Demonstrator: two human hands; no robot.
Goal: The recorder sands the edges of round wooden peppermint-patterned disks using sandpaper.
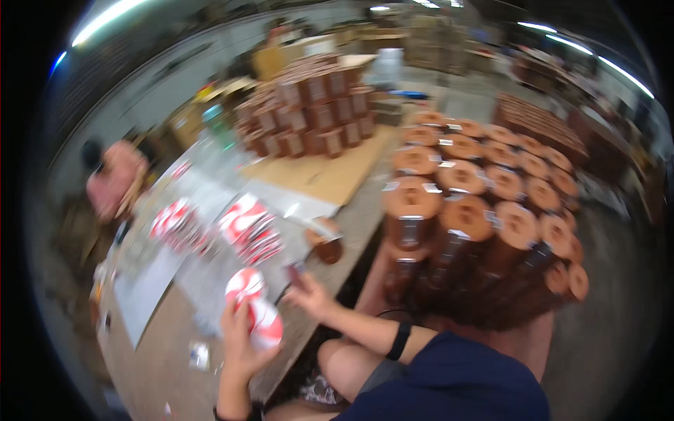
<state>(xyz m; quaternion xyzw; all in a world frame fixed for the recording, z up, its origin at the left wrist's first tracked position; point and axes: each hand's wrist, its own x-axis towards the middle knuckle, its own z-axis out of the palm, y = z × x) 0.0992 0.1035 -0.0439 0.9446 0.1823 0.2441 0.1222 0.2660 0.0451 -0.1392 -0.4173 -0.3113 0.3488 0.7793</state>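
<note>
Two round red-and-white swirled pieces [265, 324] are in my left hand [242, 345], one overlapping the other; I cannot make out whether they are joined. Just to the right, my right hand [314, 297] is closed on a small dark flat object [295, 274], too blurred to name. Beyond my hands lies a stack of the same red-and-white pieces [250, 230], with a second, looser pile [177, 226] to its left. A single brown cylinder [325, 243] stands near the table's right edge, ahead of my right hand.
Many brown cylinders with tan tops [462, 231] are stacked on my right. At the table's far end, brown blocks [309, 105] are piled on cardboard [351, 168]. Grey sheets [144, 298] and a small clear packet [199, 356] lie leftward. A person [116, 175] sits beyond.
</note>
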